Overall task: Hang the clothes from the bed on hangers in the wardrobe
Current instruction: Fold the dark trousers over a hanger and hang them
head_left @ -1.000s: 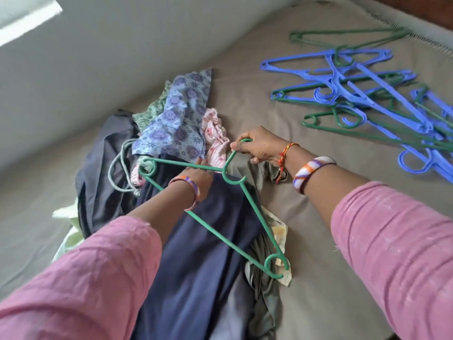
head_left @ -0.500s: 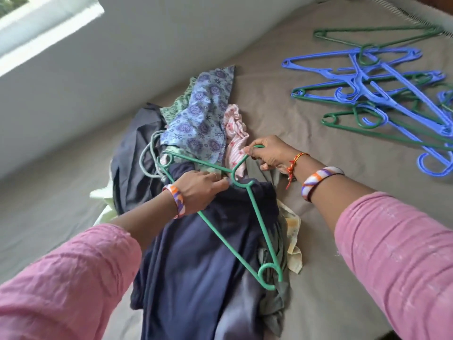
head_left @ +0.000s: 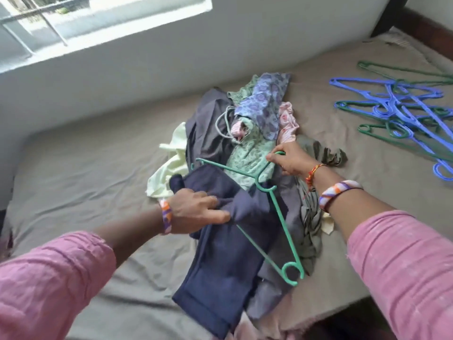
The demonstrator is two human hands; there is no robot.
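R hand [head_left: 290, 160] grips the hook of a green hanger [head_left: 282, 218], fingers curled round it, over the clothes pile [head_left: 247, 133] mid-bed. L hand [head_left: 196, 211] pinches a fold of the navy garment [head_left: 220, 266], thumb and fingers bunching the cloth just beside the hanger's left arm. Garment lies across the near part of the pile, under the hanger frame, trailing toward the near bed edge. Spare hangers [head_left: 402, 111], blue and green, lie tangled far right on the grey-brown bedsheet [head_left: 85, 168]. Window [head_left: 73, 25] far left.
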